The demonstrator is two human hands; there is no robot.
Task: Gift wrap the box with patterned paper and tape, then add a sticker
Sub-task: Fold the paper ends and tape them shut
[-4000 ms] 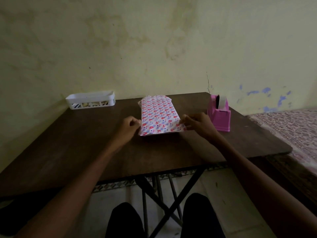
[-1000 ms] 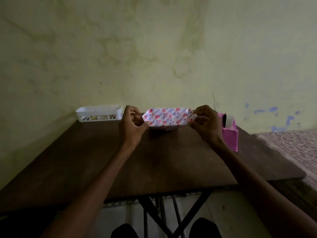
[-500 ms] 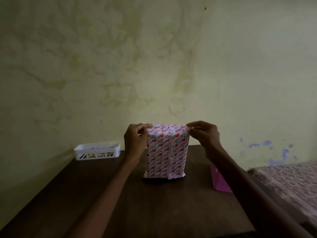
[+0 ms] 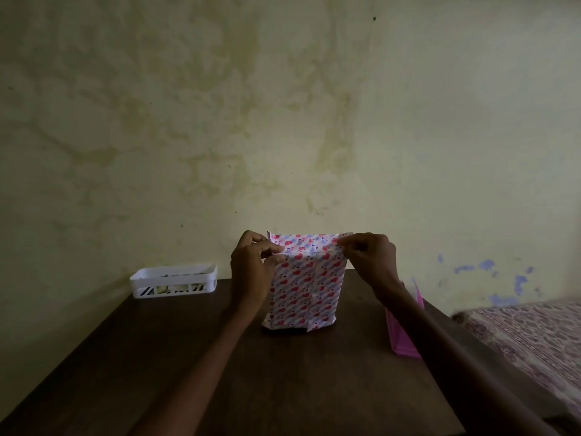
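Observation:
The box wrapped in white paper with red and blue shapes [image 4: 306, 291] stands upright on its short end on the dark wooden table [image 4: 251, 372]. My left hand [image 4: 251, 265] pinches the loose paper at the box's top left corner. My right hand [image 4: 367, 256] pinches the paper at the top right corner. A vertical seam runs down the face turned to me. The pink tape dispenser [image 4: 404, 338] sits to the right of the box, mostly hidden behind my right forearm.
A white slotted plastic basket [image 4: 174, 281] with small items in it stands at the table's back left, near the stained wall. A patterned mattress or cloth [image 4: 534, 335] lies to the right of the table.
The box went from lying flat, was lifted, and now stands on end. Since half a second ago both hands have shifted slightly, pressing the paper at the top corners inward.

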